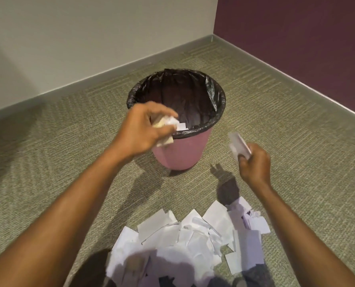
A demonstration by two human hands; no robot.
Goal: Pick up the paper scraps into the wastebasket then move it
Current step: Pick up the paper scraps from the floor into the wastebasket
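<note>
Head view: your left hand (143,129) grips scraps (168,124) at the bin (180,150) rim, your right hand (253,162) pinches 1 bunch (239,146) beside it; next, likely release over the liner (178,94), then tackle the pile (193,241).

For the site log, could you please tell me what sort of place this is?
Probably a corner of an office or hotel-style room: green-beige woven carpet, grey baseboard under a cream wall meeting a plum wall, and a pink plastic wastebasket with a black liner.
</note>
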